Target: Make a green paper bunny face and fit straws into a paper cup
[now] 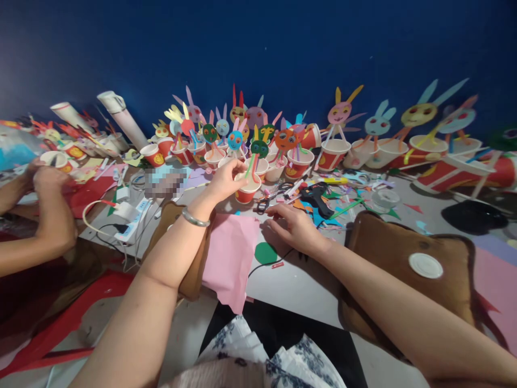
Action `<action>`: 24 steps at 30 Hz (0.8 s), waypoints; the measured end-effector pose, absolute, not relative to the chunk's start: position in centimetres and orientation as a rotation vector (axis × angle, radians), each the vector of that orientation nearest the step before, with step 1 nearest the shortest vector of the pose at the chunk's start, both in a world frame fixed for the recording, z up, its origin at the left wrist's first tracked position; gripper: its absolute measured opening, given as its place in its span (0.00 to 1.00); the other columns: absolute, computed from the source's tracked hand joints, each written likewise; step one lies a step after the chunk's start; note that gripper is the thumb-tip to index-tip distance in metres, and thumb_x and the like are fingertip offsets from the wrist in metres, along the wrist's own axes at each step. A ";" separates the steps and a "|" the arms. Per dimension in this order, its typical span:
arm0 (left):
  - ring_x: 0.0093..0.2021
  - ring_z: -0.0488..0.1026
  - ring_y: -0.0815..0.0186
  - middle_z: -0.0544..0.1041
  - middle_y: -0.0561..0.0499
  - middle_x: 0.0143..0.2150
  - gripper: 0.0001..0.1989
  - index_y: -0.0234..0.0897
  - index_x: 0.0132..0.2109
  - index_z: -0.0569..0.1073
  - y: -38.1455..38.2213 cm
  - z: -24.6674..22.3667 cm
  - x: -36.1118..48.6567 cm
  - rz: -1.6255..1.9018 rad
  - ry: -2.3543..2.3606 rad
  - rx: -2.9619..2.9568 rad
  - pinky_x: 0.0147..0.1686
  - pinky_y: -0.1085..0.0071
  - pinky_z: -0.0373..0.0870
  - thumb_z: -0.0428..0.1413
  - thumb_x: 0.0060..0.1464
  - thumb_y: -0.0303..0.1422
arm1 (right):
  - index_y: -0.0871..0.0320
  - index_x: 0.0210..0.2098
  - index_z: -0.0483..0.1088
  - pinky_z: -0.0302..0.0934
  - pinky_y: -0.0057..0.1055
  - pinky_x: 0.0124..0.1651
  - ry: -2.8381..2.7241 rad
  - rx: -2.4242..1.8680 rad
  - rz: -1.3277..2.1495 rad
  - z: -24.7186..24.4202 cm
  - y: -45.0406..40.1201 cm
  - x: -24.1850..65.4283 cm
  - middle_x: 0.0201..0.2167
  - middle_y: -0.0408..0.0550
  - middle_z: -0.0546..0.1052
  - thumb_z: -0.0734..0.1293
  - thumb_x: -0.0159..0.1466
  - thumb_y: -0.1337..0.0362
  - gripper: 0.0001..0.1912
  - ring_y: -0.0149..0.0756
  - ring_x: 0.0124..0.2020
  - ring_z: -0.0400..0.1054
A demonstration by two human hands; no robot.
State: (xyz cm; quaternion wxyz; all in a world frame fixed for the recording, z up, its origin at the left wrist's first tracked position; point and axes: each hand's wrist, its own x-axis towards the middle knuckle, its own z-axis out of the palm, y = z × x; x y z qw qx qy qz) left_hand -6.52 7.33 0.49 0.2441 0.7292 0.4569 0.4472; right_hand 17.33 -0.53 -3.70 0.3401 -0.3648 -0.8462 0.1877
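Note:
My left hand (229, 179) reaches to a red-and-white paper cup (247, 193) near the middle, its fingers bent at the cup's rim beside green and red paper strips. Above that cup stands a dark green paper face (259, 148). Whether the fingertips pinch a strip or only touch the rim is too small to tell. My right hand (297, 229) hovers low over the table with fingers apart and nothing in them, near black scissors (262, 206). Pink paper (232, 253) and a green paper circle (265, 253) lie below the hands.
Behind stand several cups with rabbit faces (335, 153). A black glue gun (318, 199) lies among paper scraps. Brown cushions (407, 269) flank my forearms. At left are a power strip (135, 221) and another person's hands (50, 175) at a cup.

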 end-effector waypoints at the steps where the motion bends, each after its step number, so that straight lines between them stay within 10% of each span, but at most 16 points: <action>1: 0.41 0.74 0.68 0.77 0.51 0.40 0.13 0.37 0.40 0.72 7.3 0.5 -6.5 1.219 1.257 2.005 0.43 0.71 0.70 0.62 0.45 0.25 | 0.55 0.42 0.73 0.67 0.37 0.40 -2.199 -0.952 0.489 -3.7 -0.5 17.3 0.37 0.51 0.79 0.64 0.64 0.63 0.08 0.41 0.35 0.73; 12: 0.36 0.74 0.67 0.79 0.51 0.35 0.12 0.37 0.37 0.74 6.5 0.8 -5.9 1.210 1.369 2.085 0.40 0.70 0.70 0.55 0.44 0.19 | 0.56 0.43 0.69 0.67 0.36 0.38 -2.028 -1.055 0.467 -3.4 -0.3 17.4 0.36 0.50 0.77 0.67 0.64 0.61 0.09 0.39 0.33 0.72; 19: 0.38 0.78 0.66 0.82 0.50 0.37 0.14 0.36 0.38 0.76 5.5 1.1 -5.0 1.218 1.265 2.067 0.38 0.72 0.72 0.53 0.45 0.17 | 0.53 0.58 0.64 0.71 0.36 0.37 -1.831 -1.054 0.551 -3.7 0.1 17.5 0.51 0.54 0.70 0.74 0.58 0.57 0.31 0.39 0.39 0.72; 24: 0.39 0.78 0.67 0.82 0.50 0.38 0.15 0.35 0.38 0.77 4.6 1.2 -4.5 1.250 1.199 2.054 0.38 0.73 0.73 0.53 0.45 0.16 | 0.50 0.59 0.66 0.74 0.40 0.41 -1.939 -0.968 0.508 -3.6 -0.2 17.5 0.57 0.57 0.66 0.71 0.63 0.56 0.26 0.41 0.43 0.71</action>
